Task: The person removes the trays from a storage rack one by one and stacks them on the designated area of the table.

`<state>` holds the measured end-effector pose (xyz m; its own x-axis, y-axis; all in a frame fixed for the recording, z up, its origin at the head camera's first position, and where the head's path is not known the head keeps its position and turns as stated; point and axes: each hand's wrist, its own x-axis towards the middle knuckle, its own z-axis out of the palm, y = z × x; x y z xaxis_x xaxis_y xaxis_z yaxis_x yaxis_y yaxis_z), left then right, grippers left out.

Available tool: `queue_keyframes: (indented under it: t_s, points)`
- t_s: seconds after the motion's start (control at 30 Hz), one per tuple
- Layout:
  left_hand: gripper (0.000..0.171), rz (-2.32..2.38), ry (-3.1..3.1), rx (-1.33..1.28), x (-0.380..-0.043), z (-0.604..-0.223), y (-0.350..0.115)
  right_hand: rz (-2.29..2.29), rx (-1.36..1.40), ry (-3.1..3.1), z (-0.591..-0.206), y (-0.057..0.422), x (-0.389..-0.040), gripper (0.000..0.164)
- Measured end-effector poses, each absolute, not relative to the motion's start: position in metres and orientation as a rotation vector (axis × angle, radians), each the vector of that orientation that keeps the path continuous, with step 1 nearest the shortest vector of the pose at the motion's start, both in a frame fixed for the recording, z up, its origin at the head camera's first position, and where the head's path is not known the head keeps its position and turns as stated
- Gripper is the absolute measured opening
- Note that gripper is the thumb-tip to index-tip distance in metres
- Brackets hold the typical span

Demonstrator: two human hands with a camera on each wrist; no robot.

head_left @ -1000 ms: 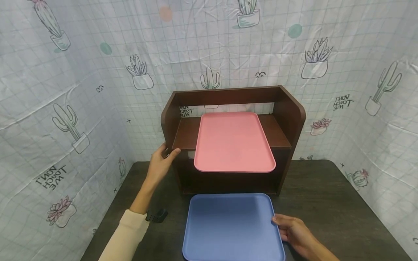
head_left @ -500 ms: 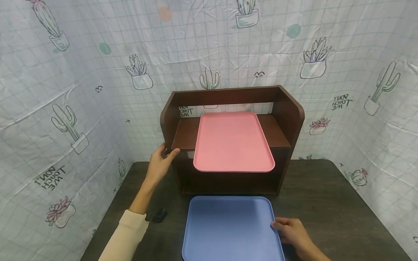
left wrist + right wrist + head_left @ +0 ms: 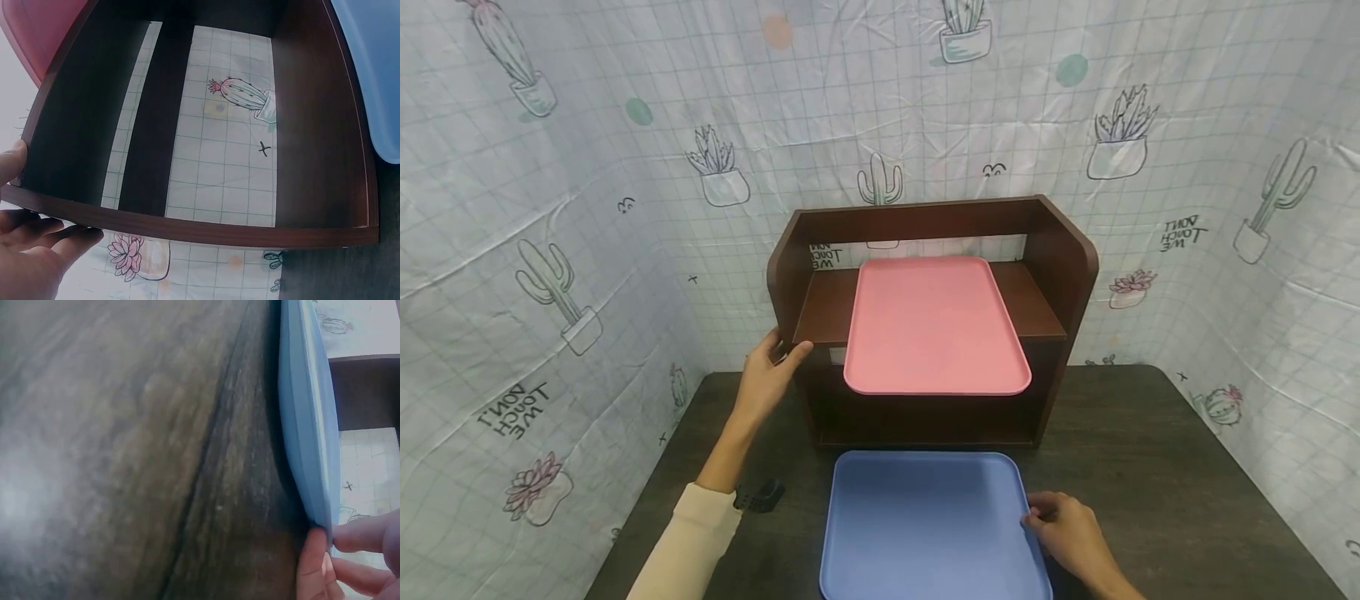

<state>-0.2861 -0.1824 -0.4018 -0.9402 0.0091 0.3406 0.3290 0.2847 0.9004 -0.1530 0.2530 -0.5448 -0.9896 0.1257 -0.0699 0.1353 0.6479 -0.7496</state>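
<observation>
Left hand holding a corner of the dark brown shelf.
The thumb rests on one board at the near left, with the fingers along the outer side of the near panel. A pink tray shows at the far left, a blue tray at the far right; white cactus-print cloth shows through two gaps, dark table near right.
</observation>
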Motion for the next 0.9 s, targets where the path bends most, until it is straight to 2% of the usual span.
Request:
queue_keyframes:
  t_s: [0.67, 0.9]
  points:
    - [0.064, -1.698, -2.285, -0.313, -0.2840, -0.4001, -0.1820, -1.315, 0.225, 2.810, -0.5459, 0.2538, -0.1542, 0.032]
    - [0.064, -1.684, -2.296, -0.312, -0.2842, -0.3998, -0.1818, -1.380, 0.235, 2.809, -0.5444, 0.2560, -0.1528, 0.022]
